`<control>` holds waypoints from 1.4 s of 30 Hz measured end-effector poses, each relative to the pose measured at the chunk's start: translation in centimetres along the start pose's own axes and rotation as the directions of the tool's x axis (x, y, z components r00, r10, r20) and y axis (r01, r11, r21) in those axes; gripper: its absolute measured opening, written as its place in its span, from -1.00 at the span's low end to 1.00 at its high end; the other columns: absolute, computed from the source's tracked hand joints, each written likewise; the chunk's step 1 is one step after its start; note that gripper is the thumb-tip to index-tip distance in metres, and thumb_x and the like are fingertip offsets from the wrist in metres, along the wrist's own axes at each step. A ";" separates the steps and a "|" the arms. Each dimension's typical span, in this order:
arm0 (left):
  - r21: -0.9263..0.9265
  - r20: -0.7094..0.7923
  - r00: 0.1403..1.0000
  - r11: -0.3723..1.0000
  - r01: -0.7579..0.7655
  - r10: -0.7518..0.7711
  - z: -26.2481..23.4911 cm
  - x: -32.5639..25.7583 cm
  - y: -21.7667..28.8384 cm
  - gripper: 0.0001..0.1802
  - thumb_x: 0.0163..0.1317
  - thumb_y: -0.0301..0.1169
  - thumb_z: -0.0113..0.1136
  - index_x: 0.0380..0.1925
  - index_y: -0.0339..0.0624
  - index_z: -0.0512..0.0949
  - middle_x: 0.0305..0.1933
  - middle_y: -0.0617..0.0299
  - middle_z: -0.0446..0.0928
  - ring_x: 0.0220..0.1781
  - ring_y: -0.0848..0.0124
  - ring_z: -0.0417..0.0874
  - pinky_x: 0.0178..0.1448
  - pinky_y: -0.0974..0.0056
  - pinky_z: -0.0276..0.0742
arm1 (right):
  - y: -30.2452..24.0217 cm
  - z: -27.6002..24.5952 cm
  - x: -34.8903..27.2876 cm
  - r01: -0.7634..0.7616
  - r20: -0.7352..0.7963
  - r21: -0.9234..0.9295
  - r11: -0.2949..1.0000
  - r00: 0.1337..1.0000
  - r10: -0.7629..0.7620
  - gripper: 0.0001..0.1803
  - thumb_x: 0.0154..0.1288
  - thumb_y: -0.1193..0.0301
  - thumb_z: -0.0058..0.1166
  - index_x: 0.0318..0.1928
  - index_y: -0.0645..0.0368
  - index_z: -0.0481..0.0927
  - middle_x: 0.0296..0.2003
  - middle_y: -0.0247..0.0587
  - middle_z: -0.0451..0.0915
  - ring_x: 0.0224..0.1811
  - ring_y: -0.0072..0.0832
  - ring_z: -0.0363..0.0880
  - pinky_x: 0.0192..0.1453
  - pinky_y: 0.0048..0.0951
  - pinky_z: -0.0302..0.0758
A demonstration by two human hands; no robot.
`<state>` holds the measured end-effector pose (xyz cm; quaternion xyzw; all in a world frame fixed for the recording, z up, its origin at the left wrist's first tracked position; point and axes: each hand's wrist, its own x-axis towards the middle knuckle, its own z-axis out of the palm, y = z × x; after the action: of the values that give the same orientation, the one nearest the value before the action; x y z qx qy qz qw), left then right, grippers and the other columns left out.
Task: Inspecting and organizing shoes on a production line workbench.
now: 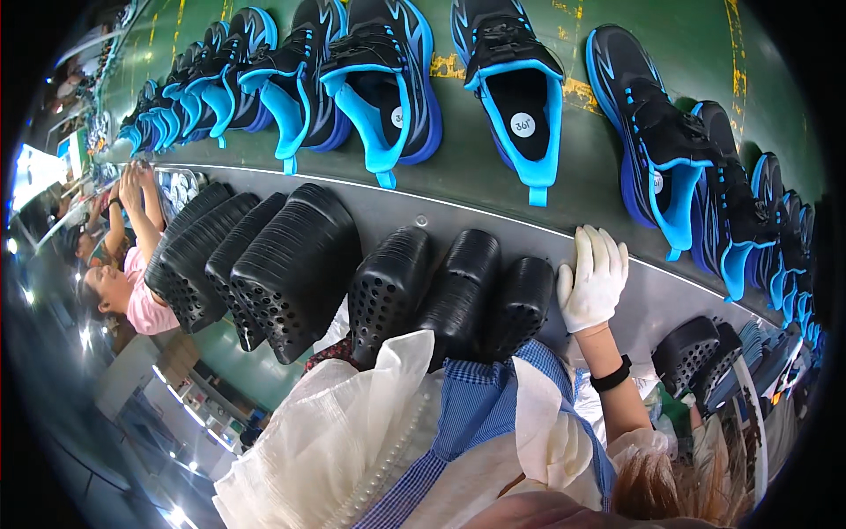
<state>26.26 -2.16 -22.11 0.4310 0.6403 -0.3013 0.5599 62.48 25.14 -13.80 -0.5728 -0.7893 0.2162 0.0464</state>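
My right hand (595,278), in a white glove with a black band on the wrist, lies palm down on the grey metal ledge (656,286). Its fingers are stretched out with nothing in them, and the fingertips reach the ledge's far edge beside the green belt (476,189). On the belt beyond stands a black shoe with bright blue lining (539,172). Another such shoe (630,97) stands to its right, nearer my fingers. A further black and blue shoe (383,154) is to the left. My left hand is out of sight.
Black ribbed blocks with round holes (300,264) line the ledge left of my hand. More such blocks (687,348) sit to the right. Rows of similar shoes (216,97) run along the belt. A person in pink (148,295) works at far left.
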 end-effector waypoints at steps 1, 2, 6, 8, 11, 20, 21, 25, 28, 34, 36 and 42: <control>0.015 -0.002 1.000 1.000 -0.008 0.008 -0.3 0.2 -0.2 -0.60 0.24 -0.45 -0.17 0.09 -0.23 0.32 0.11 -0.01 0.39 0.01 0.20 0.52 0.14 0.21 0.39 | 0.0 0.0 0.0 0.005 -0.007 0.001 1.000 1.000 -0.005 -0.39 -0.08 0.34 0.10 0.09 0.15 0.40 0.04 -0.15 0.41 0.14 -0.20 0.30 0.27 -0.04 0.12; 0.028 -0.002 1.000 0.999 -0.019 0.019 -0.7 0.5 -0.4 -0.61 0.24 -0.45 -0.17 0.09 -0.23 0.32 0.10 -0.01 0.39 0.01 0.19 0.52 0.14 0.21 0.39 | 0.0 0.0 0.0 0.010 -0.015 0.001 1.000 1.000 -0.010 -0.39 -0.08 0.34 0.10 0.09 0.15 0.40 0.04 -0.15 0.41 0.14 -0.20 0.31 0.27 -0.04 0.13; 0.087 -0.017 0.998 0.995 -0.058 0.059 -2.1 1.9 -1.1 -0.61 0.24 -0.44 -0.17 0.08 -0.23 0.34 0.09 -0.02 0.40 0.00 0.19 0.52 0.14 0.21 0.39 | 0.0 0.0 -0.3 0.024 -0.053 -0.004 1.000 0.998 -0.025 -0.42 -0.04 0.35 0.09 0.09 0.16 0.40 0.04 -0.14 0.41 0.14 -0.19 0.30 0.27 -0.05 0.13; 0.128 -0.028 0.995 0.988 -0.087 0.092 -2.9 3.2 -1.3 -0.62 0.24 -0.44 -0.17 0.07 -0.23 0.34 0.09 -0.02 0.40 0.00 0.18 0.52 0.13 0.21 0.39 | 0.2 0.2 -0.5 0.037 -0.092 -0.003 0.999 0.995 -0.037 -0.42 -0.04 0.36 0.09 0.09 0.16 0.39 0.04 -0.14 0.41 0.14 -0.19 0.30 0.27 -0.05 0.13; 0.169 -0.039 0.990 0.977 -0.129 0.137 -3.4 4.5 -1.6 -0.62 0.24 -0.43 -0.17 0.06 -0.22 0.35 0.08 -0.03 0.41 -0.01 0.18 0.52 0.13 0.21 0.40 | 0.5 0.4 -1.0 0.061 -0.121 -0.027 0.998 0.991 -0.064 -0.44 0.01 0.37 0.01 0.11 0.19 0.36 0.07 -0.10 0.38 0.18 -0.18 0.27 0.31 -0.07 0.09; 0.235 -0.032 0.959 0.935 -0.266 0.281 -0.9 9.8 -0.1 -0.64 0.24 -0.41 -0.17 0.03 -0.22 0.38 0.05 -0.04 0.43 -0.02 0.16 0.53 0.11 0.20 0.41 | 2.2 1.1 -1.8 0.143 -0.249 0.027 0.989 0.960 -0.132 -0.49 0.03 0.42 0.05 0.06 0.24 0.40 0.04 0.05 0.42 0.13 -0.08 0.34 0.26 -0.15 0.21; 0.230 -0.035 0.954 0.932 -0.282 0.297 -0.4 10.4 0.3 -0.64 0.24 -0.41 -0.17 0.03 -0.22 0.39 0.05 -0.04 0.43 -0.03 0.16 0.53 0.11 0.20 0.41 | 2.6 1.0 -2.9 0.013 -0.247 0.099 0.995 0.969 0.012 -0.48 0.09 0.39 0.04 0.10 0.26 0.37 0.07 0.06 0.40 0.13 -0.08 0.34 0.26 -0.21 0.21; 0.202 -0.086 0.943 0.933 -0.299 0.321 0.5 10.9 -0.9 -0.64 0.24 -0.40 -0.17 0.01 -0.22 0.40 0.04 -0.04 0.44 -0.03 0.15 0.54 0.10 0.20 0.41 | 3.5 -2.0 -11.5 -0.206 -0.180 0.430 0.879 0.935 0.307 -0.63 0.30 0.46 -0.14 0.08 0.37 0.39 0.07 -0.03 0.43 0.13 -0.34 0.37 0.26 -0.39 0.21; 0.165 -0.148 0.937 0.942 -0.293 0.317 0.8 11.4 -1.3 -0.65 0.24 -0.39 -0.17 0.00 -0.22 0.41 0.03 -0.05 0.44 -0.04 0.14 0.54 0.10 0.20 0.41 | 0.4 -4.8 -17.7 -0.486 0.164 0.434 0.758 0.871 0.464 -0.71 0.34 0.35 -0.17 -0.16 0.29 0.55 -0.28 -0.15 0.59 -0.22 -0.45 0.52 -0.09 -0.44 0.43; 0.174 -0.189 0.924 0.937 -0.301 0.332 1.0 12.0 0.1 -0.65 0.24 -0.38 -0.17 -0.02 -0.22 0.43 0.01 -0.06 0.45 -0.05 0.13 0.54 0.08 0.20 0.42 | 0.0 -2.4 -22.3 -0.546 0.306 0.166 0.821 0.820 0.483 -0.72 0.34 0.33 -0.17 -0.19 0.24 0.55 -0.29 -0.14 0.58 -0.25 -0.42 0.54 -0.11 -0.43 0.44; 0.157 -0.177 0.926 0.938 -0.308 0.334 1.7 11.3 0.2 -0.65 0.24 -0.37 -0.17 -0.02 -0.22 0.44 0.00 -0.06 0.46 -0.06 0.12 0.55 0.08 0.20 0.42 | 1.0 -1.0 -22.7 -0.557 0.289 0.119 0.822 0.811 0.508 -0.72 0.33 0.33 -0.17 -0.20 0.24 0.55 -0.30 -0.13 0.58 -0.25 -0.41 0.54 -0.12 -0.42 0.43; 0.116 -0.180 0.948 0.962 -0.246 0.264 1.9 8.1 -0.8 -0.66 0.24 -0.36 -0.17 -0.04 -0.21 0.46 -0.01 -0.07 0.47 -0.07 0.11 0.55 0.07 0.19 0.43 | 5.1 1.6 -23.0 -0.564 0.271 0.073 0.823 0.805 0.528 -0.72 0.33 0.32 -0.18 -0.22 0.24 0.55 -0.31 -0.12 0.58 -0.26 -0.38 0.54 -0.12 -0.39 0.43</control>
<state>26.40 -2.39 -30.42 0.5629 0.6159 -0.2124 0.5087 74.30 4.71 -13.21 -0.7404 -0.5719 0.3462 -0.0703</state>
